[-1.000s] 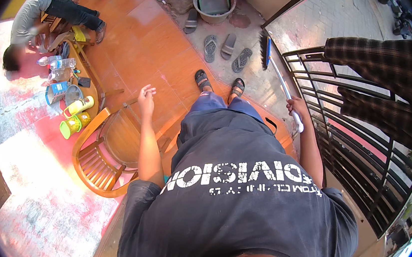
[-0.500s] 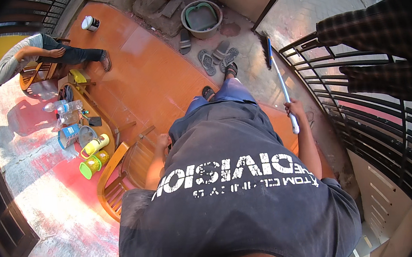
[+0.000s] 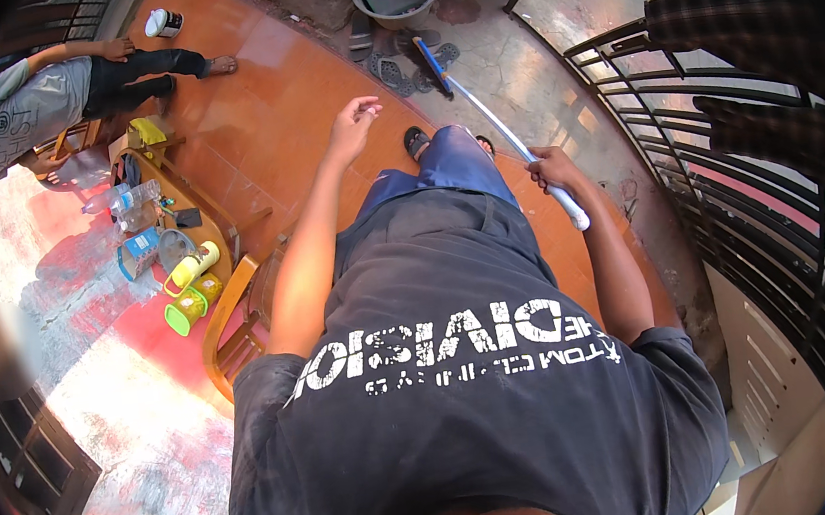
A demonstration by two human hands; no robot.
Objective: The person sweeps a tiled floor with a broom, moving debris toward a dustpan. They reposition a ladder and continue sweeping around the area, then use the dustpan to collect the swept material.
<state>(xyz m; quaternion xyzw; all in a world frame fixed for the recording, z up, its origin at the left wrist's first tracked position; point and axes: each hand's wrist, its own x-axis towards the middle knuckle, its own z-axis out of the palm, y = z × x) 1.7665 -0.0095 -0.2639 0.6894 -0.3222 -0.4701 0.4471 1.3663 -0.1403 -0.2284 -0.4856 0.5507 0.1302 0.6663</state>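
My right hand (image 3: 551,168) grips the broom (image 3: 489,116), shaft slanting forward-left, head amid sandals (image 3: 385,69) near the tub (image 3: 400,20); left hand (image 3: 355,125) loosely open.

Lettering is present on two garments. The wearer's charcoal T-shirt (image 3: 481,431) carries one line of large white block capitals (image 3: 432,344) across the front, upside down in this view, the print cracked and one end running into a fold. A line of smaller white capitals (image 3: 490,372) runs beside it on the collar side. The seated co-worker's grey T-shirt (image 3: 26,105) bears dark capitals (image 3: 14,150) in two lines, with a round emblem (image 3: 3,127) set in the upper one. Print on the blue box (image 3: 137,248) is too small to read.
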